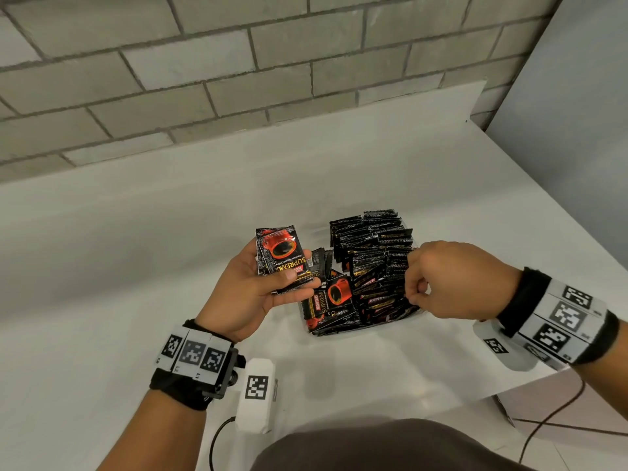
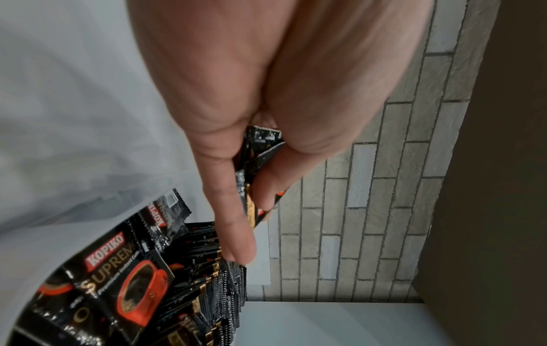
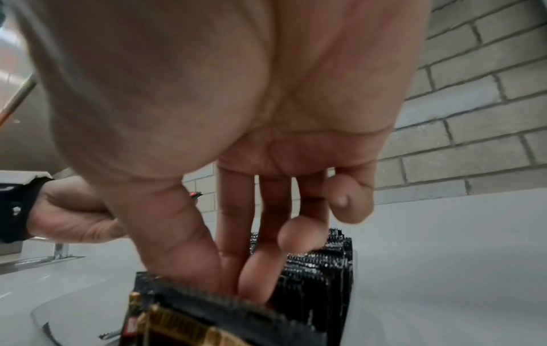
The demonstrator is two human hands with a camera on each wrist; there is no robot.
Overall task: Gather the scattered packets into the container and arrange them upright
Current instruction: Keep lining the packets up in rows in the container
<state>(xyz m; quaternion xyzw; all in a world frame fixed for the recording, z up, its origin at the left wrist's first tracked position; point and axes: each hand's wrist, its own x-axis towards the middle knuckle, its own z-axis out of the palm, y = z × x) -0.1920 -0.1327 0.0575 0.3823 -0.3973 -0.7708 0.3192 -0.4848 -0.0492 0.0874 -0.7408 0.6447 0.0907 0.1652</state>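
Note:
A clear container point(image 1: 417, 313) on the white table holds several black-and-red coffee packets. Rows of upright packets point(image 1: 370, 243) fill its far and right side, and a few flat packets point(image 1: 331, 300) lie at its near left. My left hand point(image 1: 272, 283) hovers just left of the container and grips a small stack of packets point(image 1: 282, 256), thumb on top; the stack point(image 2: 257, 163) sits between its fingers. My right hand point(image 1: 416, 287) reaches in from the right, where thumb and forefinger point(image 3: 234, 288) pinch the top edges of upright packets point(image 3: 319, 269).
A grey brick wall point(image 1: 238, 62) runs behind the white table point(image 1: 136, 232). The table's right edge point(image 1: 530, 382) drops to a tiled floor with a cable point(image 1: 557, 413). A white tagged block point(image 1: 256, 396) with a cable hangs by my left wrist.

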